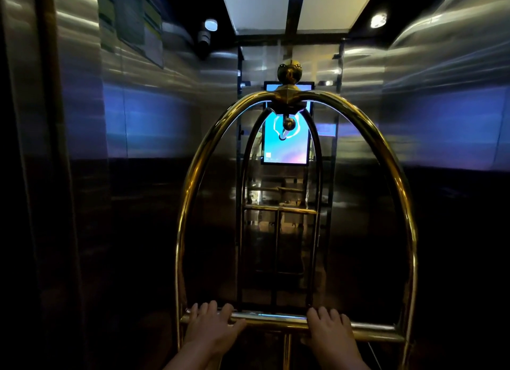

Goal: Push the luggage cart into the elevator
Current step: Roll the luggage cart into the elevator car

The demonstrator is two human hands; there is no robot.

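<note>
A brass luggage cart (193, 182) with tall arched tubes and a ball finial on top fills the middle of the head view, inside a steel-walled elevator (154, 116). Its horizontal push bar (273, 320) runs across the bottom of the frame. My left hand (212, 328) grips the bar left of centre, fingers curled over it. My right hand (329, 331) grips the same bar right of centre. The cart's platform and wheels are hidden in the dark below.
A lit blue screen (287, 146) hangs on the elevator's back wall behind the cart's arch. The door jamb (49, 176) stands close at the left. Steel side walls flank the cart on both sides. Ceiling lights (378, 20) glow overhead.
</note>
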